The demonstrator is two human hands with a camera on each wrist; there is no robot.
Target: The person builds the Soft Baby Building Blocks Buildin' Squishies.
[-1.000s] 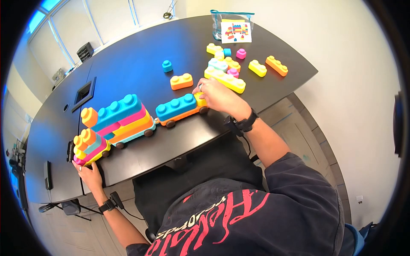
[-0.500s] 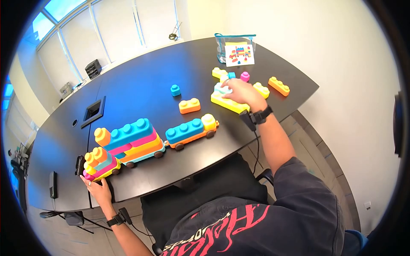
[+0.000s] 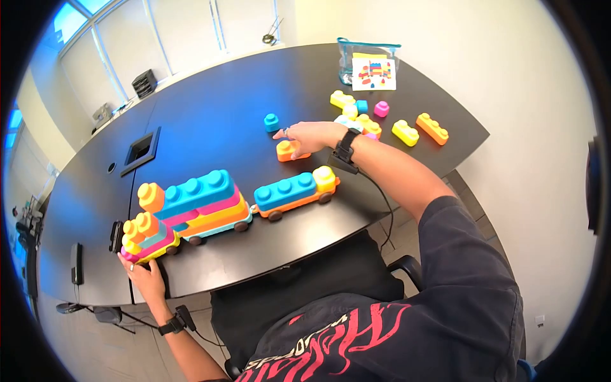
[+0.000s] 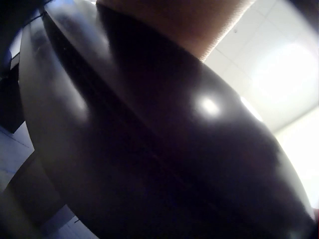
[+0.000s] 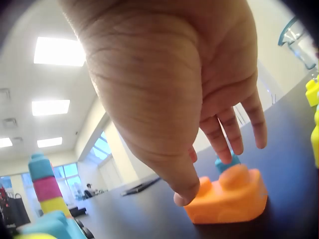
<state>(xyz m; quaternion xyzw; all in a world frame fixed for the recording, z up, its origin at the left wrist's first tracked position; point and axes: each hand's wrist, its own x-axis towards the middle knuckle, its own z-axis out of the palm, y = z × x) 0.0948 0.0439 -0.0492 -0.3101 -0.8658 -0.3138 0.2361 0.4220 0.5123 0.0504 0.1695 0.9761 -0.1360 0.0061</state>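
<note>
Hanging by a smooth, knobbed orange block point(image 5: 232, 204) are right fingers point(image 5: 216, 138).

Across the front of the dark shirt point(image 3: 439, 312), between its sleeve edges, stand large pink-red letters point(image 3: 375, 328) and smaller cream letters point(image 3: 294, 345); creased and slanted, neither reads with certainty.

In the head view, the right grip point(image 3: 315, 135) covers part of the orange two-stud plastic block point(image 3: 286, 151). The right wrist view's edge crops the light-blue studded plastic block point(image 5: 54, 226) between seven and eight o'clock and bright yellow plastic blocks point(image 5: 315, 142) at three.
</note>
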